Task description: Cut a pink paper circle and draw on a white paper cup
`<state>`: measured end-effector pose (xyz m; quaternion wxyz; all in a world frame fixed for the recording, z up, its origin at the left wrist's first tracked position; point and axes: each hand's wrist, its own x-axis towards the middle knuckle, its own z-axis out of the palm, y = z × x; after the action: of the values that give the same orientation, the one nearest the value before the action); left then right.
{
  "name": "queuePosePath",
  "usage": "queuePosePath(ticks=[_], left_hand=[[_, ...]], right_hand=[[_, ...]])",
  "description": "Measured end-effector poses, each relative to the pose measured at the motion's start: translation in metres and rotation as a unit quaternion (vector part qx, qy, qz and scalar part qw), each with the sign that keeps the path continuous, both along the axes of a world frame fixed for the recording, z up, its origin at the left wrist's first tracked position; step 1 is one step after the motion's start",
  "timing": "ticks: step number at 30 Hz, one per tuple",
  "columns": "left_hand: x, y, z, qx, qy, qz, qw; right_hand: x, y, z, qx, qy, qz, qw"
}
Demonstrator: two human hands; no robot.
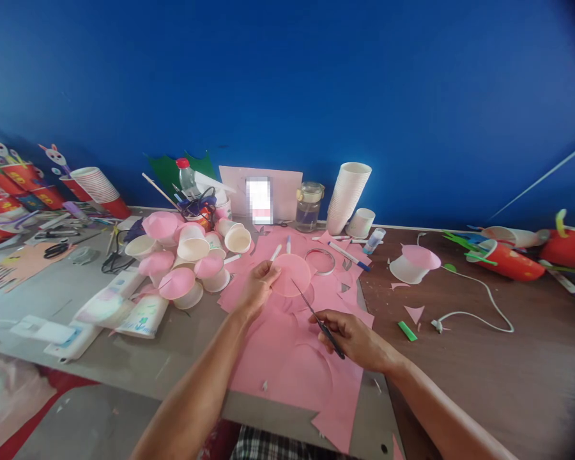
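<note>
Table [426,396] stands against blue wall [287,83].

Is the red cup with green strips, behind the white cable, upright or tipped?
Tipped: the red cup lies on its side, its mouth facing left and green strips sticking out.

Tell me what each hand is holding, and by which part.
The left hand pinches the pink paper disc by its left edge; the right hand holds the scissors by the handles.
</note>
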<state>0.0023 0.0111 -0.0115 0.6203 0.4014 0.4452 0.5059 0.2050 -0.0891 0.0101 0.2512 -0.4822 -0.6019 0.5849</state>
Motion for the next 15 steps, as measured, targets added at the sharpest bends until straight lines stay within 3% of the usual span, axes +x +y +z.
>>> queuePosePath(ticks=[15], left_hand=[[0.0022,-0.0046,-0.0005,0.035,-0.01,-0.057,0.998]], right_hand=[[-0.0005,0.001,-0.0017,-0.004,0.005,-0.01,1.0]])
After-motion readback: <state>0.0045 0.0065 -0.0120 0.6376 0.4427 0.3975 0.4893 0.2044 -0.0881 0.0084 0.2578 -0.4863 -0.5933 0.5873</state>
